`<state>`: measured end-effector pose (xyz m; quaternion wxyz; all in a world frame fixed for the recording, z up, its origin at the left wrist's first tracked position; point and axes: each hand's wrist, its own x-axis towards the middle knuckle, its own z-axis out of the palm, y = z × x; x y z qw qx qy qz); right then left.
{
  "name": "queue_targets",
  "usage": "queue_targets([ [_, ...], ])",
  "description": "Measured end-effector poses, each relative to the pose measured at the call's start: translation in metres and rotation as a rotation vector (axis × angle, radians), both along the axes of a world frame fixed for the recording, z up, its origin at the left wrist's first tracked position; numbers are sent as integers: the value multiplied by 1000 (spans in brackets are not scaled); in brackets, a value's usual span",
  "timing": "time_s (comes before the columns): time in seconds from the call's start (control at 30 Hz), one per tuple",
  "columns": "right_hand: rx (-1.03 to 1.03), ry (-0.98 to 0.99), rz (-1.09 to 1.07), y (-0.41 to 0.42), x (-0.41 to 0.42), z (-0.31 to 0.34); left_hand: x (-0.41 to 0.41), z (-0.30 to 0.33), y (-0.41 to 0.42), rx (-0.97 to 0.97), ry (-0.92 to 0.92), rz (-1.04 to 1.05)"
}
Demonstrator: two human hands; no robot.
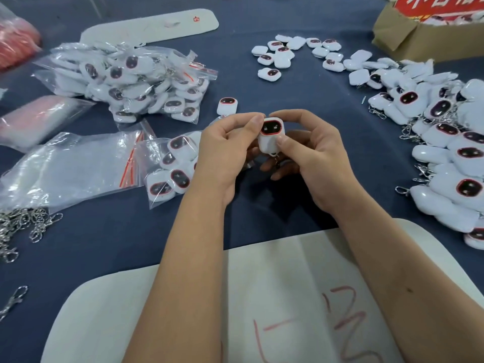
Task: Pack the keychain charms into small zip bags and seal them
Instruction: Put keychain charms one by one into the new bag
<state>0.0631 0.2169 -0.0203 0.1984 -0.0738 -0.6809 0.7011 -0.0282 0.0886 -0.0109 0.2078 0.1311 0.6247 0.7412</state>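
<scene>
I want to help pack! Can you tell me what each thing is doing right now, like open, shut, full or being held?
held charm: pinched between both hands, not bagged.
left hand: grips the charm.
right hand: grips the charm.
near zip bag: holds several charms; seal unclear.
bagged pile: bags filled with charms.
empty bags: flat, unfilled.
loose charms: heaped, unbagged.
cardboard box: open.
metal clasps: loose, unattached.

Bagged charms [136, 79] left, loose charms [445, 142] right
</scene>
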Motion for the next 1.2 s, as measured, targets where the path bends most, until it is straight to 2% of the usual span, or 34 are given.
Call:
queue_targets([
  [0.47,44,2,-67,-2,-3,-4,0,-3,-2,24,39,12],
  [0.63,-164,-34,-281,0,-10,-5,9,-8,22,-101,135,258],
  [0.8,-349,-6,-413,35,-18,13,14,3,99,-54,50,419],
  [0.9,-323,-47,-516,87,-27,31,4,17,161,-73,72,340],
  [1.1,-322,-127,-750,213,-52,73,-20,60,280,-166,242,-33],
  [1.2,-472,-95,-766,270,-67,90,-32,74,314,-228,282,-137],
])
